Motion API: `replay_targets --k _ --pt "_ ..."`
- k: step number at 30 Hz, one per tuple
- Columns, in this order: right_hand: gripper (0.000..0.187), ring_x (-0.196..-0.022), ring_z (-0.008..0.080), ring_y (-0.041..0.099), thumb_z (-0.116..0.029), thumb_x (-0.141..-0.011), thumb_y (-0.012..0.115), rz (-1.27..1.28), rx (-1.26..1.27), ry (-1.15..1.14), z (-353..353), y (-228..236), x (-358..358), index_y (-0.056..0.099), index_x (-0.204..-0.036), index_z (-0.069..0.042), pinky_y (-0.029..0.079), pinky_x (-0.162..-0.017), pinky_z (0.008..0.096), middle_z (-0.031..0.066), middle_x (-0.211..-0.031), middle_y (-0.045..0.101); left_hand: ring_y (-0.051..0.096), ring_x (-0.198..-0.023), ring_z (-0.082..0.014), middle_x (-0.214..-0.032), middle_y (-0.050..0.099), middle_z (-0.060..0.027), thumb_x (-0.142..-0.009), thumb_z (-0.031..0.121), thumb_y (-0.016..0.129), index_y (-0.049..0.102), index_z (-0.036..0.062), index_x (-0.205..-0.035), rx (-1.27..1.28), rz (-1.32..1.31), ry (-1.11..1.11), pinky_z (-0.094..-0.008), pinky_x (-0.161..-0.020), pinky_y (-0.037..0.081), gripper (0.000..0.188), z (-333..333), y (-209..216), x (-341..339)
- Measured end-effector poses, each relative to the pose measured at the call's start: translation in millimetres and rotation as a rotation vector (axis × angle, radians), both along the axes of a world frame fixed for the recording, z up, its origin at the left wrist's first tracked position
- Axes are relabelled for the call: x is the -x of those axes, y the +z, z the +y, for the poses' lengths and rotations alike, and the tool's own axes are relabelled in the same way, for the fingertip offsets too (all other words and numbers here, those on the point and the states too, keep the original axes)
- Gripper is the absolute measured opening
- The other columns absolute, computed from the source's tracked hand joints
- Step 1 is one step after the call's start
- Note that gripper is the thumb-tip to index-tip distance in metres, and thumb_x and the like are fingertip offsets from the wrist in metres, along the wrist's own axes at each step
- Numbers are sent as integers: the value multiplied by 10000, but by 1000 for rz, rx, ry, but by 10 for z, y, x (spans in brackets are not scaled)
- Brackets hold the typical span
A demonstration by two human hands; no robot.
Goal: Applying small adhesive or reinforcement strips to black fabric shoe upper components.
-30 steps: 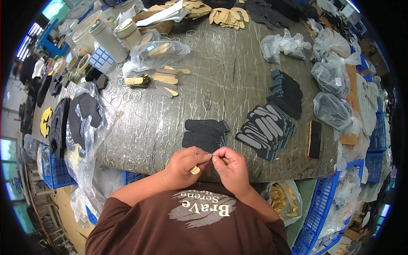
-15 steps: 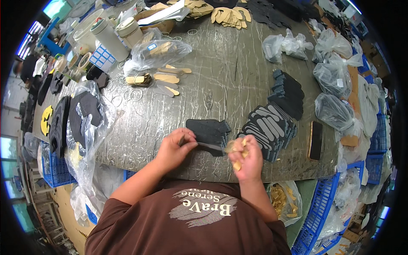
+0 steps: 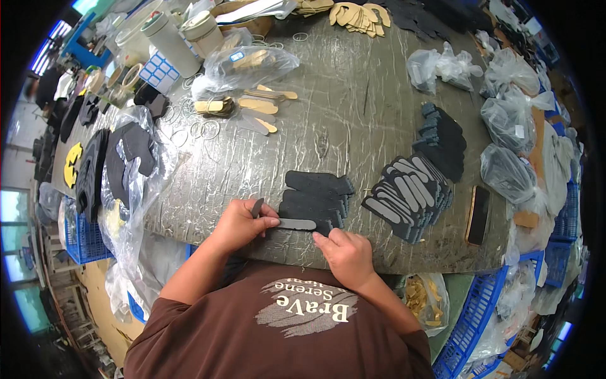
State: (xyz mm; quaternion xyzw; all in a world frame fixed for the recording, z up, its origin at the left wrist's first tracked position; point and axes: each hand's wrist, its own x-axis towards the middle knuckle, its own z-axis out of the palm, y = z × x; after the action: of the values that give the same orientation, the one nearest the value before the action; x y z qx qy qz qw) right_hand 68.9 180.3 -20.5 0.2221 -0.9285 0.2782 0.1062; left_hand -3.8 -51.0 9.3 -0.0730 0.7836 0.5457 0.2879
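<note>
A long grey strip with rounded ends lies across the near end of a small fan of dark, rounded fabric-like pieces. My left hand is closed, its thumb and fingertips at the strip's left end. A second grey strip sticks up between its fingers. My right hand is curled closed, with thumb and fingertip at the right end of the flat strip; whatever is inside the curl is hidden. To the right, overlapping dark pieces bearing grey strips form a pile, beside more plain dark pieces.
A phone lies near the table's right side. Tan and grey strips, rubber bands and a plastic bag sit farther back left. Clear bags line the right edge. Below it hangs a bag of yellowish scraps.
The grey strip now lies flat along the dark pieces' near end. My right hand has turned over and come to its right end; the yellowish scraps in that hand no longer show.
</note>
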Motion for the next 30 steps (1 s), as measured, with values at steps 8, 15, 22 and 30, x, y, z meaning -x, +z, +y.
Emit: replay_targets --k 8,15,22,30 --pt "145 -565 189 562 -121 -749 653 18 -20 27 -5 6 9 680 -889 -97 429 -472 331 20 -729 512 522 -515 -56 -590 586 1 -787 86 701 689 20 -819 145 46 -84 -218 -468 398 73 85 16 3" --pt "175 -557 154 519 -88 -699 604 110 -78 75 -9 -22 19 666 -859 -55 424 -497 299 19 -1092 635 522 -516 -56 -584 584 -6 -791 97 698 689 24 -812 162 34 -99 -224 -470 401 76 99 34 10" --pt "129 -547 138 510 -94 -717 609 85 -111 92 -15 -13 30 666 -828 -59 420 -492 285 11 -1119 642 557 -558 -121 -629 615 -60 -773 100 697 668 -3 -815 223 307 -143 -297 -521 444 115 89 -76 -26" --pt "124 -565 160 559 -105 -723 639 43 -85 57 -3 19 37 664 -833 -54 449 -506 298 14 -1096 645 579 -686 -324 -742 590 -131 -752 66 678 637 -11 -804 510 640 -341 -372 -626 465 102 164 -75 -20"
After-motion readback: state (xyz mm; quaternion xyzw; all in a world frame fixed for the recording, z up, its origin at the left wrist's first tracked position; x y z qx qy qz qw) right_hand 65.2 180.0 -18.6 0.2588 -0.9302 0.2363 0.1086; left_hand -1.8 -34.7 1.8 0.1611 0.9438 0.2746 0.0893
